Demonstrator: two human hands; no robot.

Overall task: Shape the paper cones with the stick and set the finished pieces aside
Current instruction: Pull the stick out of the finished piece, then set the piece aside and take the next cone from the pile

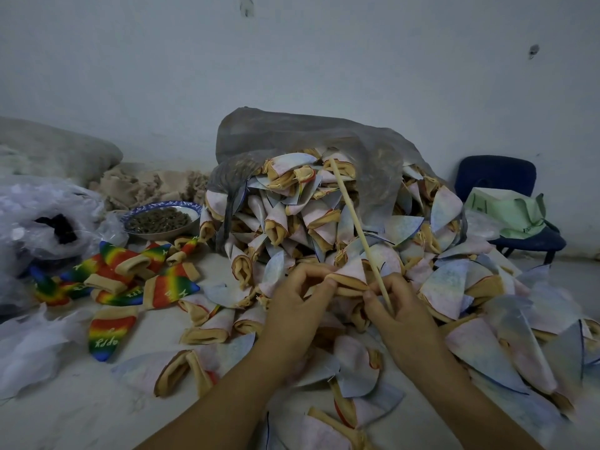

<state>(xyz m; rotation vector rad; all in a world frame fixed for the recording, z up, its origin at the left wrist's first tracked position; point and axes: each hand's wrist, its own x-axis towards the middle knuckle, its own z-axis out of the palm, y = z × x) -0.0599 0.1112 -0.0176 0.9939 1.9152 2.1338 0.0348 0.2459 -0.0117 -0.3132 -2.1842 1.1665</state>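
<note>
Pinching the folded tan rim of one pale cone [352, 275] at its left end with the left hand [300, 300], and clamping the rim's right end together with the lower end of the stick [357, 228] in the right hand [401, 308]: both grips closed on their load, nothing free. Held low in front, just above loose cones strewn over the floor [81, 414].

For a clean shape, probably best to spread the rim open first, bring the stick's tip round into the mouth, then press gently toward the point. Better to avoid pushing hard, for fear of tearing or poking through. Looks thin, matte and fibrous, with frayed threads at the tan band, so more cloth-like than crisp. Slender, straight and pale, the stick, slanting up and away.

Behind, a tall heap of cones [292, 219], faded pink and blue, spilling from a translucent grey plastic bag [292, 134]. To the left, flattened rainbow pieces [130, 274] with the same tan bands, seemingly finished ones set aside. Farther back, a patterned bowl [194, 212] of small dark bits, crumpled clear plastic [29, 209], and a blue chair [496, 173] bearing a green bag [506, 211].
</note>
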